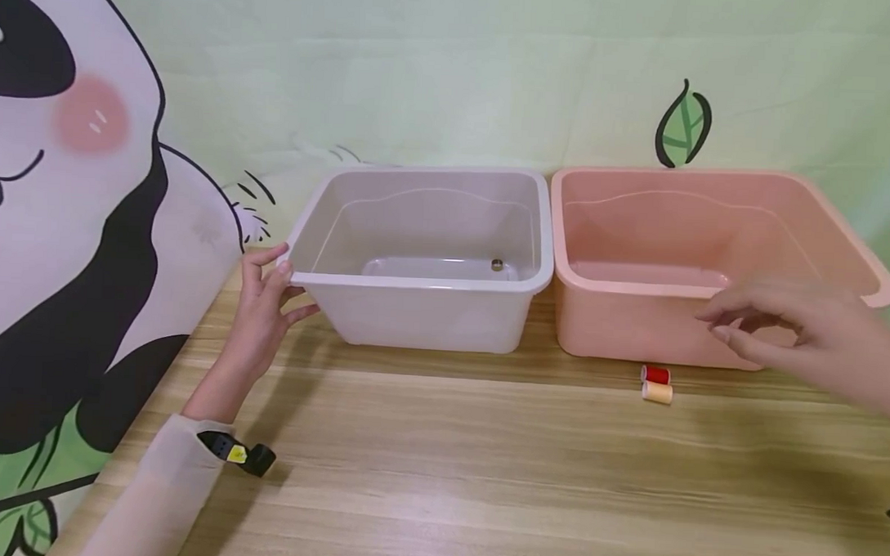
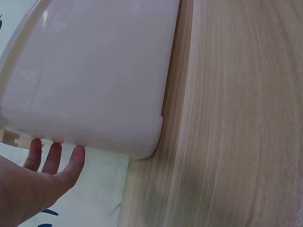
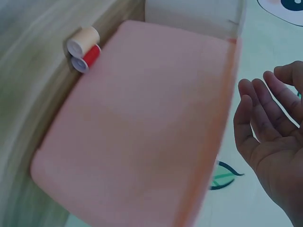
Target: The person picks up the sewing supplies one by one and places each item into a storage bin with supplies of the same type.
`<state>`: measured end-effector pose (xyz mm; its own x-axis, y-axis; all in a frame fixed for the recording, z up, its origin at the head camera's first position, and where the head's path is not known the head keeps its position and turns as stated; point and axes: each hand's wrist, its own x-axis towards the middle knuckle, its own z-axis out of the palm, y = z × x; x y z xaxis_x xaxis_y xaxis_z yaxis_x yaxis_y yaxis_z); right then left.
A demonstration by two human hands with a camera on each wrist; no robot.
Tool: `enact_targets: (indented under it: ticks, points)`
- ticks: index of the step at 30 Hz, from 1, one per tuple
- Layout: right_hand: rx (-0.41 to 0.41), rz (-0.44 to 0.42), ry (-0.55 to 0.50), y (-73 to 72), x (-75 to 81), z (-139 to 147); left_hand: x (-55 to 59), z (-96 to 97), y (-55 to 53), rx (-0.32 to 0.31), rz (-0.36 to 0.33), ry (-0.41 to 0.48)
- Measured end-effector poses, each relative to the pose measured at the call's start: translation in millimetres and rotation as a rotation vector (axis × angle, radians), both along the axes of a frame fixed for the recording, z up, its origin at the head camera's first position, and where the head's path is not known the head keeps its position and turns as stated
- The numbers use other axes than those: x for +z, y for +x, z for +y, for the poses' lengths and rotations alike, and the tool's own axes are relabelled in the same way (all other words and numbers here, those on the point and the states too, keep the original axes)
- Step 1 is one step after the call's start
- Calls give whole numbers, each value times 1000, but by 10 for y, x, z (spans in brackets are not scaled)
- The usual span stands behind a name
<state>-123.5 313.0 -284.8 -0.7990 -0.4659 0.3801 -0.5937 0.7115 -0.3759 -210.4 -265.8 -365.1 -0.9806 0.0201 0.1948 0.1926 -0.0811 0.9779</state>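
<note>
My left hand (image 1: 261,308) grips the left rim corner of a white plastic bin (image 1: 422,314). In the left wrist view, several fingertips (image 2: 78,153) touch the bin's outer wall. Inside on its floor lies a small round brassy piece (image 1: 497,265), its kind too small to tell. My right hand (image 1: 789,327) hovers in front of the pink plastic bin (image 1: 635,325), fingers loosely bent and holding nothing; the right wrist view shows it apart from the wall. Below it to the left, a red thread spool (image 1: 657,374) and a pale orange thread spool (image 1: 658,393) lie touching on the table.
Both bins stand side by side on a wood-grain table (image 1: 438,474), close to a green backdrop (image 1: 452,74) with a printed leaf. A panda print (image 1: 57,215) covers the left side. A black strap device (image 1: 236,453) sits on my left wrist.
</note>
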Motion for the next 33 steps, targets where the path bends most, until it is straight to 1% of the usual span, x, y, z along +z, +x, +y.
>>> enact_targets:
  ticks: [2,5,8,10,17,23,26,28,30,33]
  points:
    - [-3,-1,14,13,-82,-27,4,-3,4,0,-1,-4]
    - [20,-18,23,40,-210,-63,8,4,4,-4,-3,-3]
    - [75,-40,-2,56,-330,-93,11,8,2,-3,0,-3]
    - [82,-50,-13,56,-406,-101,12,6,1,-2,3,-4]
    - [60,-88,-72,35,-681,-90,2,7,-2,-1,8,12]
    - [85,-41,-76,0,-858,-56,-2,14,-11,-1,6,24]
    - [93,-59,-83,-14,-943,-49,-5,12,-13,1,7,30]
    - [85,-96,-96,-15,-1003,-42,-6,11,-13,3,9,33]
    - [67,-108,-100,-18,-1067,-33,-6,8,-14,4,10,34]
    - [43,-94,-86,-27,-1156,-11,-7,6,-11,5,8,37]
